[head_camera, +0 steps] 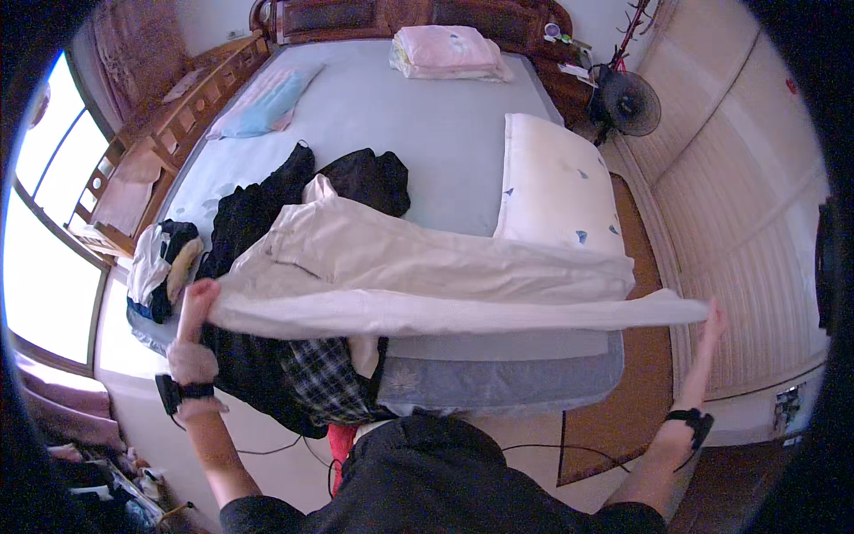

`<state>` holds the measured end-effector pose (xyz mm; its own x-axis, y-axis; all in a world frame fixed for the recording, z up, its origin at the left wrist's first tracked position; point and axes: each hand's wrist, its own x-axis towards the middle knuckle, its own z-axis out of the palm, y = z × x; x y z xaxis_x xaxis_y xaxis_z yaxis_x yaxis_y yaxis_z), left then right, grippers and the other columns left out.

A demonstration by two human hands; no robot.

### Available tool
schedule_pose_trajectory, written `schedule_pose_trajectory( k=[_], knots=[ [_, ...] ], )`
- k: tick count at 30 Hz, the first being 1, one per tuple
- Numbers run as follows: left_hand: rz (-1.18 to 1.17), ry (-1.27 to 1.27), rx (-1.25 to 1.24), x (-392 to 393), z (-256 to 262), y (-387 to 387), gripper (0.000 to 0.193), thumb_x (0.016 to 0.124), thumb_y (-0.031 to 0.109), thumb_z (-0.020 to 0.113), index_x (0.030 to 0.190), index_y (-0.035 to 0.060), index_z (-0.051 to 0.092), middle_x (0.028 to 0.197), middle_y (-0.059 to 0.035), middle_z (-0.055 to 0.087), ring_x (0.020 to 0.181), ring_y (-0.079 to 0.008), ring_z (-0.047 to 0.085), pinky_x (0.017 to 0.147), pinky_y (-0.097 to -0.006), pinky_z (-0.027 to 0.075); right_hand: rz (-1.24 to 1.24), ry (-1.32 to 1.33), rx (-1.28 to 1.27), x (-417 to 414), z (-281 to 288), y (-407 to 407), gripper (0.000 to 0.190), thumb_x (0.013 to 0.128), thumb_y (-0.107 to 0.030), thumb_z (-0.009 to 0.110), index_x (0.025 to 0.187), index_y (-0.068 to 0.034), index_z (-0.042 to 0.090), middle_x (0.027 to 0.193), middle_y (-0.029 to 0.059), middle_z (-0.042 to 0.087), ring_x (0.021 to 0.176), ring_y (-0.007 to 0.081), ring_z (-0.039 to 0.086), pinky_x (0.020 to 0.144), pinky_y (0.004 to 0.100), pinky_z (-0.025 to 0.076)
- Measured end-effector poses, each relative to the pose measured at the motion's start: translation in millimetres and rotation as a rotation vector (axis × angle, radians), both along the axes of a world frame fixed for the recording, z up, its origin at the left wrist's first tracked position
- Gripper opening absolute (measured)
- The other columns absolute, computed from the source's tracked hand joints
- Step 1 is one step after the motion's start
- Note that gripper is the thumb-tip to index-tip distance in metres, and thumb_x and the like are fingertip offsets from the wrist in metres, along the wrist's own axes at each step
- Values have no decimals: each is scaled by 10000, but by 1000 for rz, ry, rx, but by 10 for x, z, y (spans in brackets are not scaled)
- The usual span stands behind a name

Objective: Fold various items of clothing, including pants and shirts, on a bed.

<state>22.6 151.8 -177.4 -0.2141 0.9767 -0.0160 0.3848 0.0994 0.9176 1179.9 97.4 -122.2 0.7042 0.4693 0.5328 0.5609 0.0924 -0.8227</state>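
Light beige trousers (pixel 400 257) stretch sideways across the foot of the bed, their legs reaching to the right. My left hand (pixel 200 297) grips the waist end of them, with a black wristband below it. At the other side my right hand (pixel 714 319) holds the end of the nearer trouser leg (pixel 507 315), which is pulled nearly straight. The farther leg's end lies over a folded white quilt (pixel 557 180). Dark clothes (pixel 257 207) lie behind and under the trousers, and a dark plaid garment (pixel 327 377) hangs toward me.
On the bed (pixel 440 127) lie a folded pink quilt (pixel 450 53) and a blue-pink pillow (pixel 267 107). A clothes pile (pixel 160 267) sits at the left corner. A wooden railing (pixel 167 143) lines the left side, and an electric fan (pixel 627 103) stands far right. Cables (pixel 567 448) trail across the floor.
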Motion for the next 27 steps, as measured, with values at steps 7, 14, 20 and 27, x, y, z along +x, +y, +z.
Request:
schedule_pose_trajectory(
  k=[7, 14, 20, 27],
  knots=[
    [9, 142, -242, -4, -816, -643, 172, 844, 146, 652, 739, 13, 619, 619, 60, 532, 559, -35, 439, 479, -228, 362, -159, 64, -562, -387, -2739, -941, 450, 798, -456, 687, 661, -49, 553, 629, 40, 567, 540, 137, 528, 488, 297, 417],
    [-96, 141, -260, 74, -652, -596, 149, 846, 119, 635, 771, -6, 605, 671, 62, 515, 639, -34, 428, 545, -218, 368, -189, -143, -763, -617, -2946, -1434, 222, 796, -155, 672, 654, -3, 594, 619, 63, 593, 604, 132, 512, 583, 329, 427],
    [-170, 282, -366, -27, -645, -732, 166, 846, 129, 635, 744, 0, 609, 638, 73, 500, 599, -33, 404, 495, -237, 341, -325, -258, -802, -702, -2538, -1432, 268, 782, -200, 663, 649, 11, 566, 619, 129, 593, 588, 222, 548, 601, 378, 443],
    [-116, 141, -367, -257, -1083, -847, 153, 807, 144, 688, 772, 6, 630, 647, 72, 544, 587, -31, 451, 494, -237, 373, -378, -330, -897, -901, -2756, -1495, 195, 775, -198, 640, 705, -23, 591, 675, 171, 612, 683, 349, 614, 672, 458, 478]
  ],
)
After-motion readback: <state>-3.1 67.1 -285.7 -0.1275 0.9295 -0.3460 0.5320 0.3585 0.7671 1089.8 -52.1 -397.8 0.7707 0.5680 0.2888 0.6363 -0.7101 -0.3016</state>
